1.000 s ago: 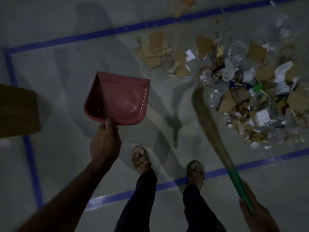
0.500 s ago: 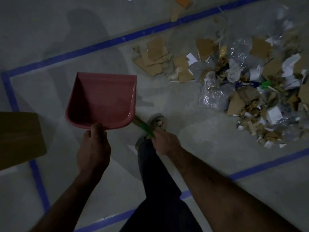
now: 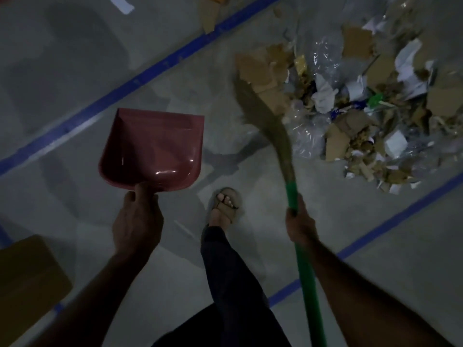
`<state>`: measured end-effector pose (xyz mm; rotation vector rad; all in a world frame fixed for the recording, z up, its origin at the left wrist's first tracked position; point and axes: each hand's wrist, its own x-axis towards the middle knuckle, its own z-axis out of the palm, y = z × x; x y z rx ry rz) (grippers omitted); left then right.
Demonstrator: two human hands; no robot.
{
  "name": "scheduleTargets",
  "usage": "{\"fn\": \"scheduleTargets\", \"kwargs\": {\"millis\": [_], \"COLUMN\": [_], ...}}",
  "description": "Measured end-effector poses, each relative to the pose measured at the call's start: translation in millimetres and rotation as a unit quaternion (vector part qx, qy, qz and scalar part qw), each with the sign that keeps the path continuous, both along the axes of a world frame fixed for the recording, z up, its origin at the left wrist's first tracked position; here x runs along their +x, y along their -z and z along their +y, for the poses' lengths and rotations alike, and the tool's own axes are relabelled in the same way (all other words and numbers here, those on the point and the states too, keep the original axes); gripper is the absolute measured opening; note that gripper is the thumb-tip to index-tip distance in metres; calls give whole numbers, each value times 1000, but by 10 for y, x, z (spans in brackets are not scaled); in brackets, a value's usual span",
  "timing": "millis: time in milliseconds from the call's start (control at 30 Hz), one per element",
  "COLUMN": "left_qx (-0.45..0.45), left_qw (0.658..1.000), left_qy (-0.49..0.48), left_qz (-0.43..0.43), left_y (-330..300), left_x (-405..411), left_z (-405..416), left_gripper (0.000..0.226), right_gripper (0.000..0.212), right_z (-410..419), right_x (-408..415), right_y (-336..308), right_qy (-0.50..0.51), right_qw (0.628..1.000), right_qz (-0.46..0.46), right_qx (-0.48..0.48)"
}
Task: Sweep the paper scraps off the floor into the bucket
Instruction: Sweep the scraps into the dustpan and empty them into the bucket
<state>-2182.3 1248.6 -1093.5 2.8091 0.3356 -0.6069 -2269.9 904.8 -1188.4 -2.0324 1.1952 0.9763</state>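
Head view puts the paper scraps, torn cardboard, white paper and clear plastic film, heaped on the grey floor at upper right, ahead and to the right of both hands. Nearest them is the broom: its bristle head lies at the pile's left edge, its long axis running from there back down to the right hand, whose fingers wrap the green handle. Well left of the pile, the left hand grips the rear edge of a red dustpan, thumb on top, mouth facing away. Blue tape lines cross the floor. No bucket shows.
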Motion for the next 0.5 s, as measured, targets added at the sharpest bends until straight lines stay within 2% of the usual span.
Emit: {"fn": "scheduleTargets", "kwargs": {"millis": [133,233,367,500], "left_qx": [-11,-18,-24,-20], "left_qw": [997,995,994,993], "left_qy": [75,93,101,111], "left_qz": [-20,-31,-37,-42], "left_y": [105,126,76,10], "left_x": [396,682,1043,1332], "left_z": [-193,-318,-402,-331], "left_gripper": [36,39,35,33], "right_gripper": [61,63,61,62], "right_z": [-595,-785,-689,-299], "right_x": [25,96,86,-133], "right_y": [-111,-225,-580,-945], "right_qy": [34,52,99,89], "right_qw": [998,995,990,989], "right_qz": [3,3,-52,-99], "right_qx": [-51,-84,-84,-59]}}
